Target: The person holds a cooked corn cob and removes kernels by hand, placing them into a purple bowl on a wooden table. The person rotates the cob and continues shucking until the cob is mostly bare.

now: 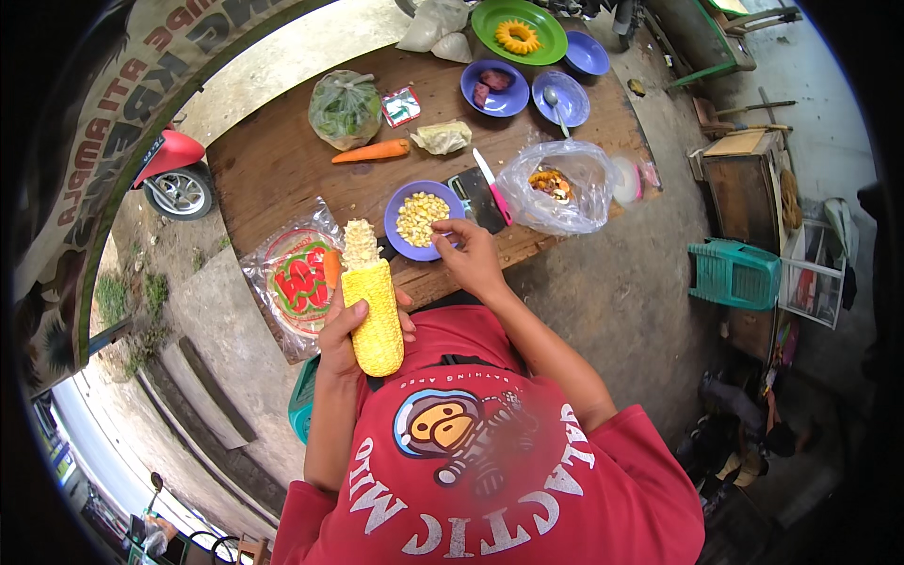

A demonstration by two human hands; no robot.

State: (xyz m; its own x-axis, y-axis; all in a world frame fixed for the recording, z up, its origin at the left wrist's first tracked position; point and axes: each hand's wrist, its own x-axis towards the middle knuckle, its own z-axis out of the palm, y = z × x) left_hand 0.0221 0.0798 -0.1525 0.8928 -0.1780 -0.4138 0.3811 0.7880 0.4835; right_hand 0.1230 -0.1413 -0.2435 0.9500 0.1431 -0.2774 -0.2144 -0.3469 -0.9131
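Note:
My left hand (346, 328) is closed around a cob of yellow corn (376, 318), whose upper end is stripped of kernels. At the right rim of a purple bowl (395, 244) my right hand (462, 254) has thumb and forefinger near each other; whether a kernel is between them I cannot tell. Loose corn kernels (422, 217) lie in that bowl. Just beyond it are a small dark scale (477, 198), partly hidden by the bowl, and a knife with a pink handle (500, 203). A whole carrot (371, 151) lies farther back.
An open plastic bag with food scraps (558, 187) stands at the table's right edge. Behind are a bag of green leaves (346, 109), a bowl of meat (495, 88), a bowl with a spoon (561, 99) and a green plate (519, 32). A printed plastic packet (300, 279) lies left.

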